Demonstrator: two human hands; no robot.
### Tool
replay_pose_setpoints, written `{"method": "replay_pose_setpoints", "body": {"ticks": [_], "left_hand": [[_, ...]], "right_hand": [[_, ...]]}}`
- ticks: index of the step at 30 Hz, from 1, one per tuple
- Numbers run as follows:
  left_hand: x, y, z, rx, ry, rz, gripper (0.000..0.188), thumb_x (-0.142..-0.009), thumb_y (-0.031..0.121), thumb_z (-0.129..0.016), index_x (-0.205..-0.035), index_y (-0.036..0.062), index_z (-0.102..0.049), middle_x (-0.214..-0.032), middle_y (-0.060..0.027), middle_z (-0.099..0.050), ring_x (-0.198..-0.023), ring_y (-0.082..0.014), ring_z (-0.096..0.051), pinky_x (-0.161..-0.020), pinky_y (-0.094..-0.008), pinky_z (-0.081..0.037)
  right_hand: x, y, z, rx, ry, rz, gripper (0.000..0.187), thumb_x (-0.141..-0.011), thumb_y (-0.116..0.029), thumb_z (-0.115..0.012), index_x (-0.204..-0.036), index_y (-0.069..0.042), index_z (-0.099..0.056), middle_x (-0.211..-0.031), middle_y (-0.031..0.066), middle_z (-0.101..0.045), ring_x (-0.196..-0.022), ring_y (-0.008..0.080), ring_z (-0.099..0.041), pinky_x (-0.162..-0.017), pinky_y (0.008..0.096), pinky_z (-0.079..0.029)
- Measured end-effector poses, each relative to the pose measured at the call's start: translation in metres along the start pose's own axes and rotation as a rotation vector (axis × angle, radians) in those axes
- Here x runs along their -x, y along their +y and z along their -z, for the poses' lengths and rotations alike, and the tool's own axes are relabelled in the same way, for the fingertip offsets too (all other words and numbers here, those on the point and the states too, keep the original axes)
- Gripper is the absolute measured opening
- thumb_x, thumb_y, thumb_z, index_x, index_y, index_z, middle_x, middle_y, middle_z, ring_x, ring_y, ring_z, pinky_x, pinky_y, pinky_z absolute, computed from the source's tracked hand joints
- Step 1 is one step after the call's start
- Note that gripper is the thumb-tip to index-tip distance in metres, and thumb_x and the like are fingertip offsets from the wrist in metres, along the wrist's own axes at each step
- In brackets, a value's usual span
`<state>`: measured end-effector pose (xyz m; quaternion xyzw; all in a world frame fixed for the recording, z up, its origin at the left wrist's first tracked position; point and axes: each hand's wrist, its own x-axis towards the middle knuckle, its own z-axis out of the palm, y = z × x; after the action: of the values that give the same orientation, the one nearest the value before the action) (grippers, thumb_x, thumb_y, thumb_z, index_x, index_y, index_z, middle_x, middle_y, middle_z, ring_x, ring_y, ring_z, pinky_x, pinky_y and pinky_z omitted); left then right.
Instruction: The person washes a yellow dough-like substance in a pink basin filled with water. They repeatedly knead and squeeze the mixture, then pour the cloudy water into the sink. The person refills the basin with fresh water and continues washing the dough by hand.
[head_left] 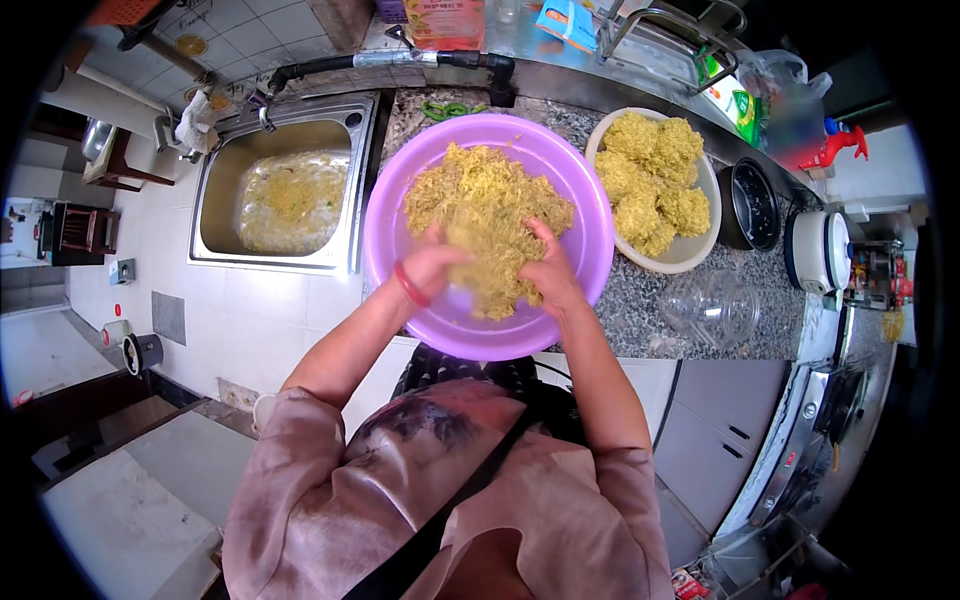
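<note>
A wide purple basin (592, 200) stands at the counter's front edge. Inside it lies a heap of yellow-green shredded mixture (480, 185), too fine to name. My left hand (437, 265), with a red band at the wrist, is dug into the near left of the heap, its fingertips smeared by motion. Opposite it, my right hand (552, 272) curves around the mixture with thumb and fingers apart. Between both hands a clump is gathered and blurred. To the right, a cream bowl (672, 268) holds several round balls (645, 180) of the same mixture.
A steel sink (225, 170) at left has yellow bits in its water. Green chili peppers (452, 108) lie behind the basin. Right of the bowl stand a black pot (750, 205) and a white rice cooker (822, 250). A clear plastic jar (712, 308) lies near the counter's front.
</note>
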<state>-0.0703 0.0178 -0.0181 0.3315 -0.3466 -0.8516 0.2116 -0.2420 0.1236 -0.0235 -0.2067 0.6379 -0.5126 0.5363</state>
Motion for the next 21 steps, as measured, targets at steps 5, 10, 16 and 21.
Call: {"method": "replay_pose_setpoints", "body": {"ticks": [5, 10, 16, 21], "left_hand": [[-0.013, 0.007, 0.004, -0.068, 0.04, -0.106, 0.058, -0.07, -0.006, -0.061, -0.123, 0.0037, -0.041, -0.113, -0.0076, -0.055, -0.102, -0.0191, -0.056, -0.087, -0.0333, -0.047], [-0.011, 0.013, -0.002, -0.133, 0.033, -0.15, 0.048, -0.076, 0.005, -0.065, -0.12, 0.0009, -0.044, -0.108, -0.0097, -0.058, -0.094, -0.0177, -0.059, -0.08, -0.0315, -0.049], [-0.018, 0.0, -0.003, -0.247, 0.017, -0.058, 0.044, -0.081, 0.011, -0.064, -0.12, 0.0017, -0.046, -0.109, -0.0074, -0.058, -0.096, -0.0141, -0.057, -0.084, -0.0294, -0.046], [-0.006, 0.012, -0.013, -0.124, -0.044, -0.048, 0.044, -0.081, 0.004, -0.059, -0.122, 0.0026, -0.044, -0.111, -0.0073, -0.057, -0.095, -0.014, -0.057, -0.085, -0.0301, -0.045]], "right_hand": [[-0.003, -0.014, -0.002, 0.127, 0.072, 0.023, 0.066, -0.062, -0.001, -0.061, -0.126, 0.0, -0.045, -0.123, 0.0153, -0.049, -0.113, 0.0231, -0.048, -0.093, 0.0289, -0.037], [0.001, -0.017, -0.001, 0.46, 0.013, 0.218, 0.067, -0.065, -0.016, -0.069, -0.126, 0.0, -0.045, -0.124, 0.0193, -0.048, -0.116, 0.0261, -0.047, -0.095, 0.0331, -0.037], [0.015, -0.049, -0.029, 0.715, 0.035, 0.391, 0.066, -0.067, -0.027, -0.071, -0.125, -0.005, -0.047, -0.122, 0.0202, -0.05, -0.115, 0.0313, -0.048, -0.095, 0.038, -0.038], [-0.006, -0.029, -0.018, 0.38, 0.073, 0.24, 0.052, -0.071, -0.025, -0.068, -0.115, -0.003, -0.054, -0.095, 0.0128, -0.062, -0.086, 0.0233, -0.06, -0.075, 0.0317, -0.047]]}}
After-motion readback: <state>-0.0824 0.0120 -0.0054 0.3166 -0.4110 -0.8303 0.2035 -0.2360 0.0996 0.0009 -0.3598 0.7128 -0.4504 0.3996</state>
